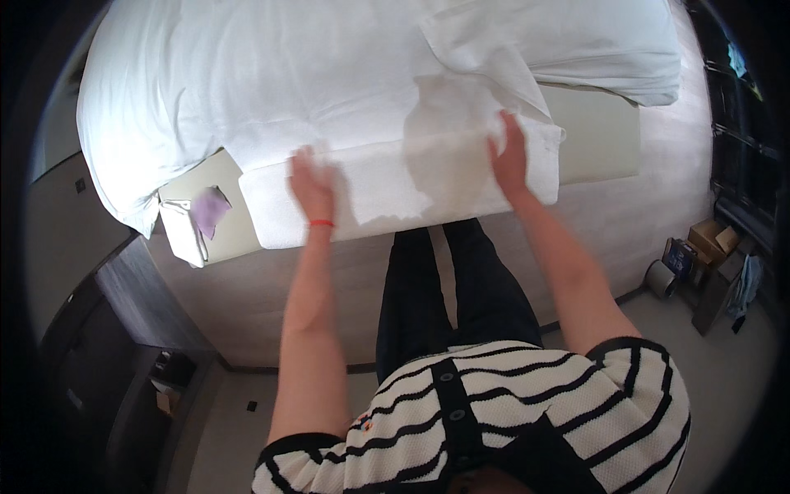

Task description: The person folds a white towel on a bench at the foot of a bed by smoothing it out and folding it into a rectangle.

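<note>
A white, towel-like cloth (382, 185) lies over the near edge of a bed-like surface, with a crease running across it from left to right. Over its left part is my left hand (313, 185), blurred, with a red band at the wrist and nothing held. My right hand (511, 154) is above the right part, thumb apart from the fingers and palm turned inward. Whether either hand touches the cloth I cannot tell. Behind it spreads a large wrinkled white sheet (259, 74), one corner flap (487, 68) lying loosely near my right hand.
Beige surface (592, 136) shows beside the cloth. At left lie a small purple cloth (210, 209) and a folded white cloth (182, 231). Cardboard boxes (710, 241) and a grey cylindrical bin (660, 279) stand on the floor at right. A dark cabinet (133, 401) is at lower left.
</note>
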Tool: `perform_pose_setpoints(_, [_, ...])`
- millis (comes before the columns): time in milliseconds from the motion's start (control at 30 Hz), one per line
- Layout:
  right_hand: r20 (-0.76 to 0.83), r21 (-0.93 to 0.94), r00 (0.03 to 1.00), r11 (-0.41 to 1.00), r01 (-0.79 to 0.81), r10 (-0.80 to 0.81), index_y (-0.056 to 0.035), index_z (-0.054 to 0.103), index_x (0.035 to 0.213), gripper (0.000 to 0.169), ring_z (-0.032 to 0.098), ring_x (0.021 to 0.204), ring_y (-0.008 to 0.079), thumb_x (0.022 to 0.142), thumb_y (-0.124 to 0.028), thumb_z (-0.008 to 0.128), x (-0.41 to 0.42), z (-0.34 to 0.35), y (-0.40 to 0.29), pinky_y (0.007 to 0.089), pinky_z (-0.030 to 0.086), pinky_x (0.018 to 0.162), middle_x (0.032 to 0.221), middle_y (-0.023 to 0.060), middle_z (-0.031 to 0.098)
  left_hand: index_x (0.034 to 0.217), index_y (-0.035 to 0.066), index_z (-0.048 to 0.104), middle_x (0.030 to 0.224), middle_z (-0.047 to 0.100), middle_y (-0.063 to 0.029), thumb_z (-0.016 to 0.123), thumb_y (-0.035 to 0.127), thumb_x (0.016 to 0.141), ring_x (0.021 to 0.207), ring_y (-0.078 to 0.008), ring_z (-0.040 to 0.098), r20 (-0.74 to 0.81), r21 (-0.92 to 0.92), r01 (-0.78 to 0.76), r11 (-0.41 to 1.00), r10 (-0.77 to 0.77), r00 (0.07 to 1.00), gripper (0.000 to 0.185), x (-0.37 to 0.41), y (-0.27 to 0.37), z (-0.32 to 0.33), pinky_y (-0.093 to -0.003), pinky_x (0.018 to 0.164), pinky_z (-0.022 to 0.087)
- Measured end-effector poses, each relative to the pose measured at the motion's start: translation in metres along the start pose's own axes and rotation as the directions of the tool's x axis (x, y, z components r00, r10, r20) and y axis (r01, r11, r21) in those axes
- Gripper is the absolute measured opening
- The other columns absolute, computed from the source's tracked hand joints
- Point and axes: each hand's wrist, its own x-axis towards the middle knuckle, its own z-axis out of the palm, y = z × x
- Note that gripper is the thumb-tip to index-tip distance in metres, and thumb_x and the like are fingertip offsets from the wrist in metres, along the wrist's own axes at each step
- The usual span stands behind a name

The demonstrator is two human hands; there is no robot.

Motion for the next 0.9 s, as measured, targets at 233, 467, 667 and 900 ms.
perform_pose_setpoints(233, [0.551, -0.041, 0.751, 0.886, 0.461, -0.365, -0.0162, 0.032, 0.134, 0.061, 0.022, 0.131, 0.0211, 0.079, -0.022, 0.057, -0.066, 0.064, -0.039, 0.0493, 0.016, 0.104, 0.141, 0.0031, 0.027, 0.138, 0.021, 0.025, 0.145, 0.015, -0.0043, 0.052, 0.043, 0.081, 0.134, -0.0258, 0.009, 0.540, 0.107, -0.367, 0.924, 0.256, 0.802, 0.067, -0.080, 0.088, 0.078, -0.0547, 0.105, 0.005])
perform_pose_setpoints(467, [0.293, -0.446, 0.948, 0.859, 0.250, -0.124, -0.0187, 0.033, 0.133, 0.058, 0.026, 0.130, 0.0177, 0.081, -0.031, 0.055, 0.012, 0.033, 0.058, 0.0498, 0.019, 0.103, 0.141, 0.0016, 0.028, 0.135, 0.023, 0.031, 0.144, 0.019, 0.0012, 0.056, 0.049, 0.076, 0.133, -0.0236, 0.015, 0.313, 0.352, -0.145, 0.925, 0.030, 0.949, 0.069, 0.002, -0.017, 0.043, -0.0501, 0.107, 0.009])
perform_pose_setpoints(667, [0.534, -0.329, 0.840, 0.893, 0.308, -0.093, -0.0157, 0.049, 0.119, 0.046, 0.044, 0.112, 0.0211, 0.076, -0.025, 0.061, 0.039, -0.009, 0.050, 0.0489, 0.022, 0.101, 0.118, 0.0046, 0.050, 0.128, 0.024, 0.039, 0.136, 0.034, 0.0012, 0.070, 0.032, 0.067, 0.124, -0.0178, 0.034, 0.654, 0.351, -0.290, 0.890, -0.011, 0.757, 0.069, 0.055, -0.072, -0.036, -0.0577, 0.103, 0.010])
perform_pose_setpoints(900, [0.511, -0.325, 0.853, 0.896, 0.303, -0.103, -0.0114, 0.060, 0.090, 0.023, 0.054, 0.083, 0.0255, 0.071, -0.024, 0.064, 0.063, -0.007, 0.046, 0.0394, 0.041, 0.073, 0.083, 0.0069, 0.056, 0.103, 0.018, 0.062, 0.090, 0.064, -0.0098, 0.063, 0.046, 0.069, 0.093, -0.0243, 0.059, 0.631, 0.570, -0.184, 0.800, -0.283, 0.722, 0.045, 0.074, -0.145, -0.075, -0.0446, 0.092, 0.032])
